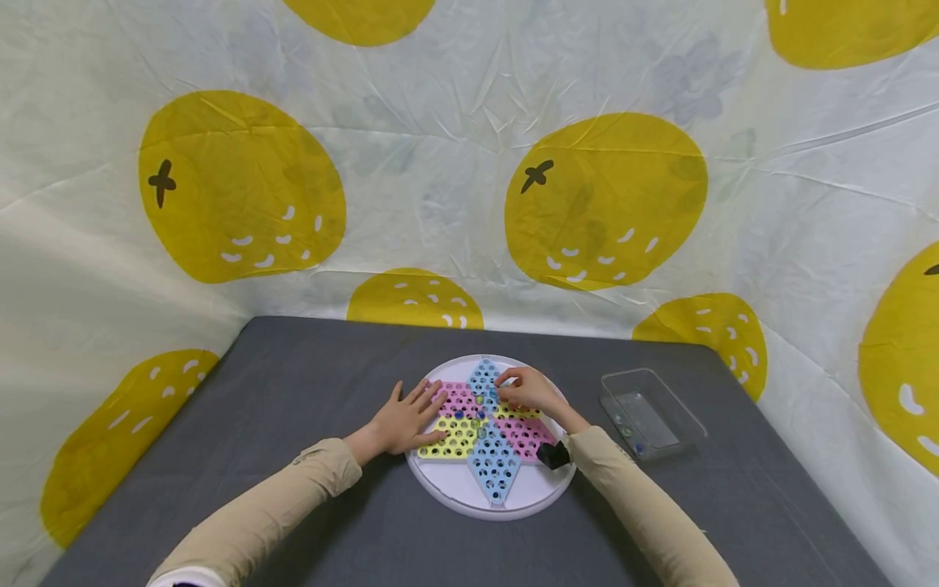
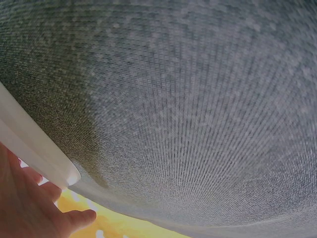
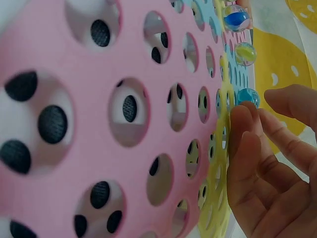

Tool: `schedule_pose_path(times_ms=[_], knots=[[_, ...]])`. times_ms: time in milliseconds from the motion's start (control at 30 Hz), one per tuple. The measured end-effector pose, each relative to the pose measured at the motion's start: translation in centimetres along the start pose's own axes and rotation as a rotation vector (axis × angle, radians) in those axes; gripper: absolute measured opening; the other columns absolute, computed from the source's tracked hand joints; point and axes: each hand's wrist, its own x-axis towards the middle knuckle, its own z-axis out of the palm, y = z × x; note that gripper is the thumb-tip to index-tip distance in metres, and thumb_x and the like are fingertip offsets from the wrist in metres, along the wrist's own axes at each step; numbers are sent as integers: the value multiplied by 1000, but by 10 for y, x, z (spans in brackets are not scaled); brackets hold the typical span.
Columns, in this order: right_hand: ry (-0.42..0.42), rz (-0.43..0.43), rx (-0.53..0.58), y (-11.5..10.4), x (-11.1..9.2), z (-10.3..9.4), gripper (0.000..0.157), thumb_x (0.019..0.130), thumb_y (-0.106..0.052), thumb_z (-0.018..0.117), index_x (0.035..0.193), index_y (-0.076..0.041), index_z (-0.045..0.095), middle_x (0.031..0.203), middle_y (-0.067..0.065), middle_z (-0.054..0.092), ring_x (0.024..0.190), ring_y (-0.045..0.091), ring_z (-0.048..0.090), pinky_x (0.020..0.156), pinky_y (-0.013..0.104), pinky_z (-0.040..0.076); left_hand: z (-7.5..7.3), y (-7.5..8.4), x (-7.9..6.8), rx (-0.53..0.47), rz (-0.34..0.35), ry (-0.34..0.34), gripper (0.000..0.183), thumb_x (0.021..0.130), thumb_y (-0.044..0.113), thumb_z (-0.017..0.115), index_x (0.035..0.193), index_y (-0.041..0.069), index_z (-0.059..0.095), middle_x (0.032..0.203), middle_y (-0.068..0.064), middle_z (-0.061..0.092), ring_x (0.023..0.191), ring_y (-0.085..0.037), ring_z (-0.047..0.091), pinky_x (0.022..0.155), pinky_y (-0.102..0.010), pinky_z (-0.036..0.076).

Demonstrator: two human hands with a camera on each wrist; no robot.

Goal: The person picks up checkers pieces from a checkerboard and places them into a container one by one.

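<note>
On the dark table a round white tray carries a star-shaped Chinese checkers board with pink, yellow and blue perforated sections. My left hand lies with spread fingers over the board's left edge; its thumb and fingers show beside the tray rim in the left wrist view. Over the upper blue and yellow sections, my right hand has its fingertips right at a light-blue glass marble. One finger stands apart from that marble. A blue-swirled marble and a yellow-green marble sit nearby.
To the right of the tray stands a clear plastic box with several marbles along its near left side. A white curtain printed with large yellow fruit hangs behind the table. A small black camera sits at the right wrist.
</note>
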Motion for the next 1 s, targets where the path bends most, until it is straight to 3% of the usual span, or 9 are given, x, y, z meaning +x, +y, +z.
schedule_pose_path(times_ms=[467, 1000], knots=[[-9, -44, -21, -6, -3, 4, 22, 81, -15, 63, 99, -4, 64, 58, 11, 58, 45, 12, 44, 45, 25, 37, -2, 1, -1, 12, 0, 1, 69, 90, 55, 32, 143, 11, 21, 149, -12, 18, 137, -32, 17, 101, -62, 18], [39, -59, -71, -5, -2, 9, 17, 79, -14, 65, 93, -4, 65, 55, 6, 56, 43, 11, 42, 43, 24, 35, 3, 0, 2, 23, -15, -13, 69, 90, 56, 30, 143, 13, 18, 150, -9, 16, 138, -30, 15, 102, -61, 17]])
